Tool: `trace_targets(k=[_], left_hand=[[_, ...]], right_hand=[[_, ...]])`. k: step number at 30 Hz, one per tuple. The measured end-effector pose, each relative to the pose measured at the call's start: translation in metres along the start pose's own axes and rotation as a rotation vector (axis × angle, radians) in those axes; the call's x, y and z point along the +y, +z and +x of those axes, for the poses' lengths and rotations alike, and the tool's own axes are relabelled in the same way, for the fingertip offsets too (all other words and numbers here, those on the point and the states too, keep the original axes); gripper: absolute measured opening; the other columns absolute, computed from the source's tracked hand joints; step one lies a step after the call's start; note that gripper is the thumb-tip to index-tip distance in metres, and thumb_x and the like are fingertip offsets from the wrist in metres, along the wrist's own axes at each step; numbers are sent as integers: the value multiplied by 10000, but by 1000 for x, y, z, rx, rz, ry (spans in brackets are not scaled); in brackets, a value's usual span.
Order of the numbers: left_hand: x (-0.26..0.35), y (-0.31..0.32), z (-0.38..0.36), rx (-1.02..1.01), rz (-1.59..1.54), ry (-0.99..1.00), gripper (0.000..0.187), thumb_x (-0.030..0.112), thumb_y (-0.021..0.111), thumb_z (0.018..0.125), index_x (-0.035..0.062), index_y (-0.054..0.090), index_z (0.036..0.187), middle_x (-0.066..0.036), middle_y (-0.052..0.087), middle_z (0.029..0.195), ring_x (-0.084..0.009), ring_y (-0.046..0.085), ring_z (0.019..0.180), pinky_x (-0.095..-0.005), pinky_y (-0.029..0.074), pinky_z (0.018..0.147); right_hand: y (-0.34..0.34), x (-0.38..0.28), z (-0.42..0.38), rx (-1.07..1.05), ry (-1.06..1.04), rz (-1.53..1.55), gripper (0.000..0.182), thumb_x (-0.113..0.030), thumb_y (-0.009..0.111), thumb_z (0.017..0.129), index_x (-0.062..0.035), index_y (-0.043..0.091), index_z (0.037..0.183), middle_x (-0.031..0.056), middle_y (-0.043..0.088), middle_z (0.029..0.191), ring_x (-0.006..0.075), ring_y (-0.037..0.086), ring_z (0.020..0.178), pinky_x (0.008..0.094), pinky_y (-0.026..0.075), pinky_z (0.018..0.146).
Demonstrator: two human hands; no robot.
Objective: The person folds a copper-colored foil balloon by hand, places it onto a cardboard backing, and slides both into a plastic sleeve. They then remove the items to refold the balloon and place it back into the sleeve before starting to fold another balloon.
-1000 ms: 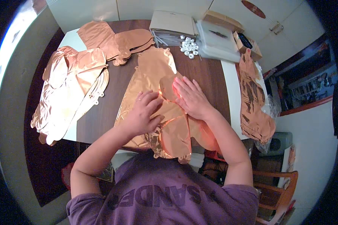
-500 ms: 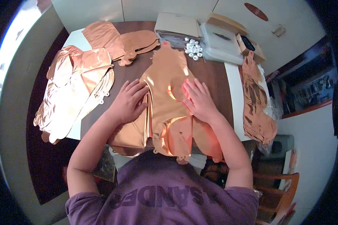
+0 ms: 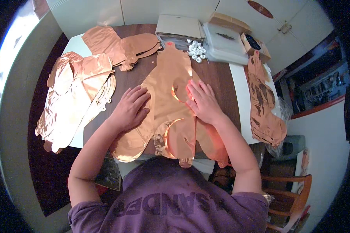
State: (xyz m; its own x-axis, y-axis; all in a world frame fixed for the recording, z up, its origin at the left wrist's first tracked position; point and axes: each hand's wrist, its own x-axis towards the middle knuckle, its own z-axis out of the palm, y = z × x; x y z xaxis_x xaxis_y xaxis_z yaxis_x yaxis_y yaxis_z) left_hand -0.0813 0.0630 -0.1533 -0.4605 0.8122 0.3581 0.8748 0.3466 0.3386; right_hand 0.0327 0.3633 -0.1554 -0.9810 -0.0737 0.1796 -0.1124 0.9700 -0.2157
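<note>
Our left hand (image 3: pixel 131 106) and right hand (image 3: pixel 204 101) rested open, grasping nothing, on a lobed, copper-coloured foil sheet (image 3: pixel 171 73), seemingly light, slippery, easily creased, best lifted by its edges.

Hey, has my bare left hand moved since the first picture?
Yes. Your bare left hand has shifted left, closer to the shiny copper-coloured foil pile lying at the left side of the dark brown wooden table.

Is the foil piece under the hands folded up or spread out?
Spread out: the foil piece lies broad across the table, its lobes fanned toward the person, left hand and right hand on it.
</note>
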Motion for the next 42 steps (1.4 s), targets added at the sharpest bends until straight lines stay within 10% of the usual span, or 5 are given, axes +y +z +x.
trace_targets(k=[12,27,36,42], left_hand=[[23,-19,12,20,-65,-96,501,221,641,865,10,528,1305,-220,508,1351,-403,442,1306,-522,323,1114],[41,35,54,-191,-51,201,900,630,657,756,21,480,1395,-225,432,1456,-422,362,1373,-557,249,1148],[41,35,53,-153,-93,200,854,585,689,749,5,512,1350,-235,461,1422,-438,399,1341,-548,294,1126],[42,36,52,-145,-110,196,835,559,702,748,10,514,1348,-234,462,1421,-447,392,1345,-546,278,1136]], right_hand=[[-4,-2,-1,8,1,29,600,-363,548,952,-60,408,1450,146,333,1556,401,306,1416,563,232,1155],[1,16,-2,308,-34,356,467,-240,591,929,-29,513,1338,189,465,1447,386,421,1338,473,324,1126],[-95,-31,-157,-39,781,-275,574,-566,688,801,3,635,854,216,660,865,389,648,854,480,515,759],[-52,-32,-201,42,959,163,588,-552,693,823,29,642,750,234,667,734,377,667,696,458,509,638]])
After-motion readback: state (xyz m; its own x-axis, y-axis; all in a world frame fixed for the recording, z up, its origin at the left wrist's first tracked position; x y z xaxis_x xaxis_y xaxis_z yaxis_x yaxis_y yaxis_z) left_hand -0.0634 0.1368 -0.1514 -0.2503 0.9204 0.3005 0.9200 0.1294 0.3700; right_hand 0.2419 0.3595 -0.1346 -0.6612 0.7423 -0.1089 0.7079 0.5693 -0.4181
